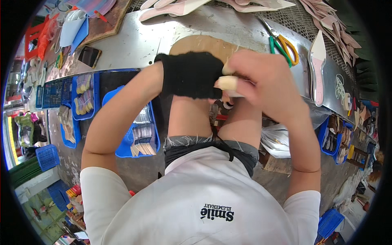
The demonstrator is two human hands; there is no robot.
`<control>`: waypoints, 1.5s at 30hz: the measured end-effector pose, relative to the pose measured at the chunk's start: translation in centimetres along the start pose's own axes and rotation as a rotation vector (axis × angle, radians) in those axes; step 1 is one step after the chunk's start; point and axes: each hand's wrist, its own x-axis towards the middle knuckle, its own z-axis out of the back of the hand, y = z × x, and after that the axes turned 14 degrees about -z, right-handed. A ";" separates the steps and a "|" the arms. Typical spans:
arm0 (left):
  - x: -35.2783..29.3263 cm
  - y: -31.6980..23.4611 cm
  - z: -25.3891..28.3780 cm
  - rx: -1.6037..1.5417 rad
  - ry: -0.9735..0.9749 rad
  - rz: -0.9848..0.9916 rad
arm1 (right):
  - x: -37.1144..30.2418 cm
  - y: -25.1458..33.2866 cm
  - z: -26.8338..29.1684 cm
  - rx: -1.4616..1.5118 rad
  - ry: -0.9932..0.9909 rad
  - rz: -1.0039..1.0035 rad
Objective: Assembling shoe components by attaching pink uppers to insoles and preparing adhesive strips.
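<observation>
Black glove (181, 77), worn on the left hand (206, 75), is held over the near edge of the worktop (139, 45), by a brown board (196, 43). The left fingers are mostly hidden; their grip cannot be told. The blurred right hand (261, 83), its fingers bent and cream finger covers (227, 83) worn, is held close beside the glove; whether anything is pinched cannot be told. Scissors (282, 51) are laid toward the worktop's right end.

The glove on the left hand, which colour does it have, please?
The glove is black; it shows best in the head view.
</observation>
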 end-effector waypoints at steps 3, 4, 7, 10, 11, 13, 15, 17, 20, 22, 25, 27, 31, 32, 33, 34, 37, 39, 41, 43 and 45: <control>-1.0 -2.2 -0.5 0.085 0.075 0.059 | -0.2 -2.1 2.5 0.151 0.334 -0.357; -1.5 -2.5 -0.6 0.081 0.073 0.065 | -0.2 -2.8 3.2 0.358 0.517 -0.451; -2.5 -3.9 -0.6 -0.084 0.212 0.310 | -0.6 -4.2 6.3 0.401 0.500 -0.533; -4.6 -6.1 -0.5 0.023 -0.123 0.030 | -1.6 -3.4 9.0 0.423 0.385 -0.574; -4.9 -6.9 -0.3 0.025 -0.133 0.046 | -1.8 -3.5 8.4 0.427 0.399 -0.561; -5.2 -8.2 0.2 -0.469 -0.275 0.299 | -3.5 -3.1 6.8 0.539 0.197 -0.573; -6.1 -7.1 -1.2 -0.618 -0.337 0.241 | -5.3 -3.3 4.5 0.745 0.123 -0.609; -6.0 -7.5 -2.3 -0.854 -0.639 0.181 | -6.8 -1.7 2.3 0.786 -0.015 -0.639; -5.2 -7.6 -1.9 -0.638 -0.758 0.147 | -7.8 0.7 -1.2 0.929 -0.197 -0.634; -4.3 -7.4 -2.4 -0.740 -0.844 0.099 | -7.0 2.0 -3.6 1.076 -0.268 -0.609; -3.2 -6.3 -3.5 -0.870 -0.968 0.047 | -5.5 2.6 -4.9 1.049 -0.324 -0.548; -2.4 -5.9 -4.3 -0.911 -1.171 0.104 | -4.2 3.3 -4.7 0.934 -0.363 -0.534; -1.9 -5.0 -4.8 -0.926 -1.251 0.159 | -3.4 3.1 -5.0 0.702 -0.453 -0.432; -1.9 -5.2 -4.4 -0.844 -1.274 0.204 | -3.3 2.9 -5.0 0.633 -0.459 -0.398; -1.8 -5.2 -4.4 -0.844 -1.271 0.208 | -3.2 2.9 -5.3 0.635 -0.460 -0.402; -1.4 -5.2 -4.5 -0.779 -1.331 0.125 | -3.1 3.0 -5.6 0.647 -0.469 -0.388; 0.2 -6.3 -4.6 -0.958 -1.588 -0.114 | -2.6 2.9 -6.2 0.652 -0.466 -0.421; -0.4 -5.1 -4.6 -0.676 -1.467 0.021 | -2.2 2.6 -6.5 0.634 -0.437 -0.509; -0.2 -4.3 -5.2 -0.667 -1.540 0.007 | -2.0 2.4 -6.9 0.616 -0.442 -0.507; -0.1 -4.1 -5.3 -0.780 -1.626 -0.007 | -2.1 2.3 -7.0 0.464 -0.685 -0.408; 0.3 -4.1 -4.9 -0.685 -1.620 0.007 | -2.0 1.8 -6.8 0.409 -0.654 -0.307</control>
